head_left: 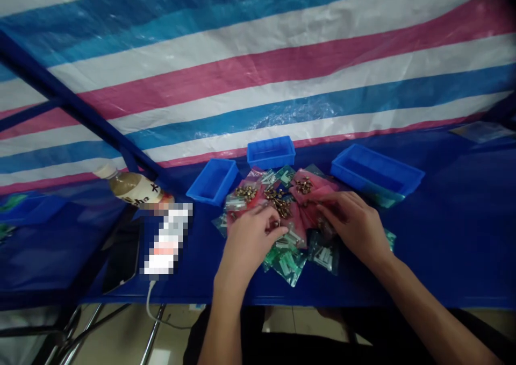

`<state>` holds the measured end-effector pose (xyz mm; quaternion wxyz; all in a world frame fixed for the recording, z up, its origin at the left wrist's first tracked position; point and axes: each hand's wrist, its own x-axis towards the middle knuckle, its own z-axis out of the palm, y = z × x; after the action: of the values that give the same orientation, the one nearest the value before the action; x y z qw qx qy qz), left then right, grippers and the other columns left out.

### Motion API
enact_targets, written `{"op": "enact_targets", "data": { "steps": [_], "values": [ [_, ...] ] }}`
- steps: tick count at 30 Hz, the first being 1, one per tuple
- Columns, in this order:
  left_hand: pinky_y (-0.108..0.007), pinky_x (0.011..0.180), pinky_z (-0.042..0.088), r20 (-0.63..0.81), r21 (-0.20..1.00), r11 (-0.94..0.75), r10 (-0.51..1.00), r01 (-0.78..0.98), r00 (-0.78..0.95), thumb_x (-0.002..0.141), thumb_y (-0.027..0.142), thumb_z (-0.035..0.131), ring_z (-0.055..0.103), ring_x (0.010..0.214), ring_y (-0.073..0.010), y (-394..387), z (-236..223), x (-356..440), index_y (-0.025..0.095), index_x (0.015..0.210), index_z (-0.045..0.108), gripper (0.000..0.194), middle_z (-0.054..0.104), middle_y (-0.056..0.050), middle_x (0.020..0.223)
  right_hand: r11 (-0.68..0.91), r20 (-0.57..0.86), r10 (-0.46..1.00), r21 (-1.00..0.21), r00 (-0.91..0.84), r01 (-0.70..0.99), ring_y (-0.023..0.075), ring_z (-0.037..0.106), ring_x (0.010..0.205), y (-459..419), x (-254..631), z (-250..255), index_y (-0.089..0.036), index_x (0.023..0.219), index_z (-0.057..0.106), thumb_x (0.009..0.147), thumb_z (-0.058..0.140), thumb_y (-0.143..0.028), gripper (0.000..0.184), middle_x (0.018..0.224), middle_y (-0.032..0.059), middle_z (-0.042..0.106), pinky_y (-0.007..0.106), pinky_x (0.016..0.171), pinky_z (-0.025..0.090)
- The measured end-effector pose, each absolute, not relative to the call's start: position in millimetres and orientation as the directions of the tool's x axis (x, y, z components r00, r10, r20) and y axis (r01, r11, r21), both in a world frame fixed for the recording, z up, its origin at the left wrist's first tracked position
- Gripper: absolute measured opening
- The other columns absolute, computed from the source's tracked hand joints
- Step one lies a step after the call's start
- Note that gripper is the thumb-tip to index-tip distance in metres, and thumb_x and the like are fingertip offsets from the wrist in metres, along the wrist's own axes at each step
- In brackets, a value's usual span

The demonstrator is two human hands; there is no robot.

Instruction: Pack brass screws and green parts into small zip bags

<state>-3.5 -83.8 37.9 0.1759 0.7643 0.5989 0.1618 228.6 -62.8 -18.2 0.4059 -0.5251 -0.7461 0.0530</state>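
My left hand [250, 235] is curled over the heap of small bags, thumb and forefinger close together around a small brass-coloured screw [277, 223]. Just beyond those fingertips lies a loose pile of brass-coloured screws [279, 202]. On the right of the heap, my right hand [358, 222] has its thumb and fingers on a red plastic bag [309, 214], gripping its edge. Another cluster of brass screws [303, 185] rests on red plastic behind it. Green and clear bags with pale, rod-like parts [288, 263] lie nearest me.
Three blue bins stand behind the heap: a left bin [213, 181], a middle bin [271, 152] and a right bin [377, 174]. To the left are a drink bottle [135, 186], a blurred-out phone-shaped object [167, 244] with a white cable [149, 300], and a dark flat device [123, 257]. Striped sheeting [258, 74] hangs behind.
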Motion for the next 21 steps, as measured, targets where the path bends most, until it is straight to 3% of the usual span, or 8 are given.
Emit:
{"op": "enact_targets", "data": {
  "steps": [9,17,21],
  "values": [
    [-0.028,0.063,0.039,0.008,0.448,-0.290,0.947,0.846,0.321,0.071,0.057,0.074,0.061,0.081,-0.0195,-90,31,-2,0.029,0.096,0.068,0.038,0.063,0.001,0.092,0.489,0.604,0.783,-0.448,-0.151,0.748,0.0188,0.061,0.088,-60,230,-20,-0.024,0.098,0.065,0.089,0.061,-0.025,0.010,0.090,0.0009,0.069,0.032,0.079,0.050],
    [-0.027,0.065,0.038,0.014,0.503,-0.287,0.946,0.815,0.324,0.069,0.041,0.080,0.057,0.084,-0.0178,-88,35,4,0.022,0.080,0.057,0.032,0.060,0.002,0.089,0.486,0.653,0.752,-0.455,-0.091,0.747,0.0201,0.062,0.089,-62,231,-14,-0.023,0.096,0.064,0.090,0.060,-0.026,0.008,0.090,0.0027,0.069,0.033,0.079,0.050],
    [-0.025,0.060,0.035,0.009,0.612,-0.212,0.965,0.762,0.261,0.074,0.035,0.075,0.055,0.072,-0.0146,-86,35,6,0.022,0.079,0.057,0.024,0.060,0.004,0.077,0.515,0.668,0.735,-0.440,-0.116,0.736,0.0205,0.061,0.090,-69,231,-8,-0.022,0.097,0.064,0.092,0.056,-0.023,0.009,0.092,0.0038,0.069,0.034,0.081,0.050]
  ]
}}
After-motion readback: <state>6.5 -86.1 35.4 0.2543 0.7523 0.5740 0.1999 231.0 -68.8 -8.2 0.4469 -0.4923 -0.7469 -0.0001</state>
